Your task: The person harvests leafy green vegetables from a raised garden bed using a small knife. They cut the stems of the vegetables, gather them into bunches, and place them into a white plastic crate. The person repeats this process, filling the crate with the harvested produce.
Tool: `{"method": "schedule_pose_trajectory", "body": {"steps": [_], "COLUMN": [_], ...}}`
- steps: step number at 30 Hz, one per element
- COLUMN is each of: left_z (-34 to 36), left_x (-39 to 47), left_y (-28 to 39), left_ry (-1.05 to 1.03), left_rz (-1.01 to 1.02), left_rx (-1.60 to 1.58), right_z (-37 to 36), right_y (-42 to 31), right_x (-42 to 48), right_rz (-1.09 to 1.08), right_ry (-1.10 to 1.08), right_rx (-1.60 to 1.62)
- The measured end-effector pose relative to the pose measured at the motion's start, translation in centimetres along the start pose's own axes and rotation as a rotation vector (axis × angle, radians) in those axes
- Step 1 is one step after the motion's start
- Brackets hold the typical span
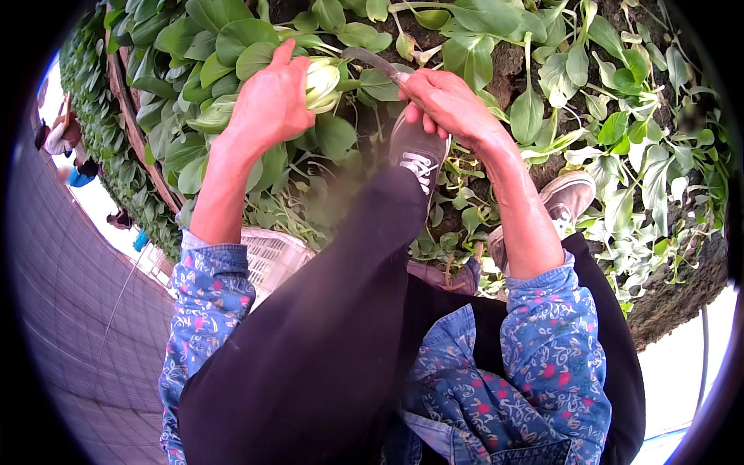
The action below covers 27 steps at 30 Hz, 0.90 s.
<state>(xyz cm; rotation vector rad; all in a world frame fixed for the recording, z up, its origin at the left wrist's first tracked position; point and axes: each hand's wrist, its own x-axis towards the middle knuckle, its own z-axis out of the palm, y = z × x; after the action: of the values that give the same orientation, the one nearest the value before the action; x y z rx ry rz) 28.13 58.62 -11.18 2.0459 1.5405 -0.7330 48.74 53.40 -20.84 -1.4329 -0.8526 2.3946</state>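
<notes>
My left hand grips a leafy green head, likely pak choi, with its pale cut base facing right past my fingers. Its leaves are partly hidden by the hand. In my right hand is a small curved knife, held by the handle, its dark blade pointing up and left. The blade tip lies a short way right of the pale base, apart from it in the picture. Broad green leaves stand close around my left hand. Below the knife is the toe of my brown canvas shoe.
Loose leaves litter the soil at right, around my other shoe. A white plastic crate stands beside my leg at left. Further off at left, people are by the crop rows, near dark netting.
</notes>
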Motion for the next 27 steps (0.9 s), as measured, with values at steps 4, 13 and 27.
{"method": "schedule_pose_trajectory", "body": {"steps": [4, 13, 27], "left_z": [2.8, 5.7, -1.7], "left_x": [-1.3, -3.4, -4.4], "left_y": [-0.1, 1.0, -2.7], "left_ry": [-0.001, 0.096, -0.038], "left_rz": [-0.016, -0.09, -0.129], "left_rx": [0.059, -0.215, -1.349], "right_z": [1.6, 4.2, -1.8], "right_y": [0.5, 1.6, -3.4], "right_x": [0.4, 1.9, -0.7], "right_rz": [0.053, -0.207, -0.342], "right_ry": [0.059, 0.312, 0.266], "right_rx": [0.021, -0.358, -0.038]}}
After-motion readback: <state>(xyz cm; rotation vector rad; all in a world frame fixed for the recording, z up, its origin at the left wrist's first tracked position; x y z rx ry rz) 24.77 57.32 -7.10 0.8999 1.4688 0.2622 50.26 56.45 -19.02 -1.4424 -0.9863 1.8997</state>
